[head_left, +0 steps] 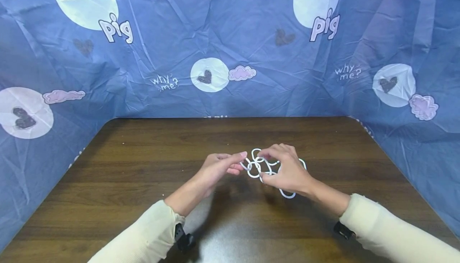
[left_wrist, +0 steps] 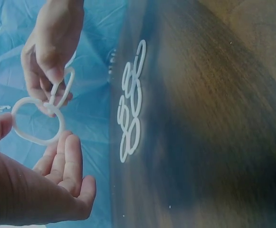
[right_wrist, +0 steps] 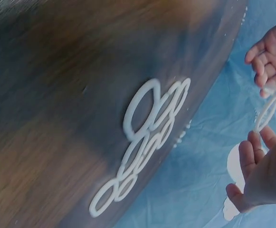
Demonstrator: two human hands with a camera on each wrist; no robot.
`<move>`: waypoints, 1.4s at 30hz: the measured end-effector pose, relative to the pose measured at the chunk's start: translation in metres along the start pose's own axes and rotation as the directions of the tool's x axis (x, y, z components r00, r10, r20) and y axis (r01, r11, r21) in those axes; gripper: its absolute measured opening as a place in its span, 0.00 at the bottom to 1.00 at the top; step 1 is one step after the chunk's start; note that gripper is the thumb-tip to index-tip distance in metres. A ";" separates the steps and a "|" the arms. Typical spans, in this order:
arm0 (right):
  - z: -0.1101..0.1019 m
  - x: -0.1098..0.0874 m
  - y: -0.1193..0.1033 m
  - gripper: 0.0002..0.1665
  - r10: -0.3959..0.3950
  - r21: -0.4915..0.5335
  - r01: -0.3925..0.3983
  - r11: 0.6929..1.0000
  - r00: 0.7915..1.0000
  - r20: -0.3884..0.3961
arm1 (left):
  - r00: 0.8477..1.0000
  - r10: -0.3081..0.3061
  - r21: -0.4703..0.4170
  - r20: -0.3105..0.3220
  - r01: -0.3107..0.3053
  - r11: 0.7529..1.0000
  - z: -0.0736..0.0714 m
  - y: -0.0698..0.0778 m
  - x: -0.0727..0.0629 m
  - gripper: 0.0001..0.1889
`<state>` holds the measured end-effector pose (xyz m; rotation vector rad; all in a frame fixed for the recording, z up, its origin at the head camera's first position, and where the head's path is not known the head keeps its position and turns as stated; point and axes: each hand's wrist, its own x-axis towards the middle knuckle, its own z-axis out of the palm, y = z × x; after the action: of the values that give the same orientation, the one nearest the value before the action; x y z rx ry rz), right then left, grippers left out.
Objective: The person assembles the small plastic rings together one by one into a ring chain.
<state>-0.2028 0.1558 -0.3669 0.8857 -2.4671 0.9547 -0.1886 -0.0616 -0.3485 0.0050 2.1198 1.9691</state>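
In the left wrist view my left hand (head_left: pixel 220 167) holds a white plastic ring (left_wrist: pixel 37 141) by its edges, thumb on one side and fingertips on the other. My right hand (head_left: pixel 287 169) pinches a second white ring (left_wrist: pixel 70 84), which meets the first one between the hands; whether they are linked is hard to tell. Below them a cluster of overlapping white rings (right_wrist: pixel 129 111) lies on the table. From the head view, the right hand partly covers this cluster.
The brown wooden table (head_left: pixel 143 175) carries a few tiny white specks. A blue printed cloth (head_left: pixel 230 23) surrounds its back and sides. Small black devices sit beneath both cream sleeves (head_left: pixel 143 231).
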 end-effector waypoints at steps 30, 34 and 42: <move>0.011 0.005 -0.020 0.27 -0.018 -0.097 0.002 0.995 0.987 -0.158 | 0.993 -0.015 -0.099 -0.120 0.003 0.995 0.012 0.000 -0.003 0.28; 0.011 0.005 -0.023 0.27 -0.024 -0.119 0.005 0.993 0.987 -0.156 | 0.990 -0.023 -0.119 -0.142 0.006 0.993 0.013 0.000 -0.002 0.28; 0.014 0.008 -0.028 0.26 -0.047 -0.162 0.022 0.987 0.987 -0.152 | 0.993 -0.024 -0.121 -0.112 0.011 0.993 0.019 -0.001 -0.003 0.24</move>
<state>-0.1911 0.1270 -0.3593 0.7680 -2.3500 0.7704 -0.1819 -0.0436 -0.3497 -0.1501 2.0570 2.1305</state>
